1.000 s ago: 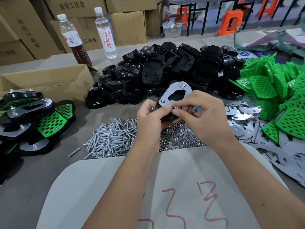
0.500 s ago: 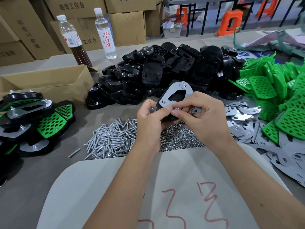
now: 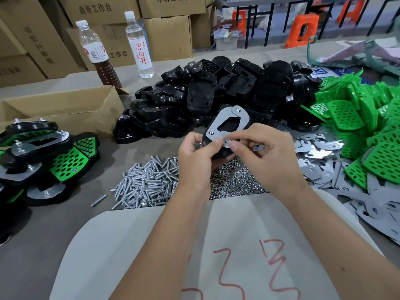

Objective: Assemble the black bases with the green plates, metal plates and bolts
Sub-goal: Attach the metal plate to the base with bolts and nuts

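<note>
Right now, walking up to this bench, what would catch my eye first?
Probably the two hands, left hand and right hand, holding a black base with a metal plate at centre. Behind rises a heap of black bases; bright green plates pile up at right.

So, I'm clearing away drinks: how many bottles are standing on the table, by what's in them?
Bottle of dark brown liquid: 1
Bottle of clear water: 1
Total: 2

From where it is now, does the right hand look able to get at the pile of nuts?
Probably yes: the pile of nuts lies uncovered just beneath the right hand, though its fingertips are pinching something small at the metal plate.
</note>
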Demonstrator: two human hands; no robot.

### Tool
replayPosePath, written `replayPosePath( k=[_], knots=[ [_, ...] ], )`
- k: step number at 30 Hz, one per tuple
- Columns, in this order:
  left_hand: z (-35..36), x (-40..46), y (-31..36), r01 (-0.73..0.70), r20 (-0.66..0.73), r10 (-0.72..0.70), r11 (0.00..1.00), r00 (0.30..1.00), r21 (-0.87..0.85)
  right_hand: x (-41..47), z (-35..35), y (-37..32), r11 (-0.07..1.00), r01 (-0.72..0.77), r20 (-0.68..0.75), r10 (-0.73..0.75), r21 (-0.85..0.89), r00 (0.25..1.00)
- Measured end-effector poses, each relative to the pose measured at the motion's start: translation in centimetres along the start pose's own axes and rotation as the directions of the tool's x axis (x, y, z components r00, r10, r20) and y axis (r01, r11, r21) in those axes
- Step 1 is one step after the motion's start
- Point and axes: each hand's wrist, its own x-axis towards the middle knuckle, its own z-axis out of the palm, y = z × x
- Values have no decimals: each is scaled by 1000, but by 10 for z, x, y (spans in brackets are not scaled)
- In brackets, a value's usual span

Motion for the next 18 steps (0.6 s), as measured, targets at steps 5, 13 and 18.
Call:
replayPosePath(
  k=[5,13,18],
  knots=[
    [2,0,-2,-13,18,13,999,1000,30,1,1,3,1000,-2,-16,3,12,1000],
    [2,0,-4,-2,41,0,999,999,49,1,2,4,991,94,34,-91,-98,995],
    [2,1,-4,10,56,-12,999,998,36,2,0,6,974,154,103,-138,-166,985]
  ],
)
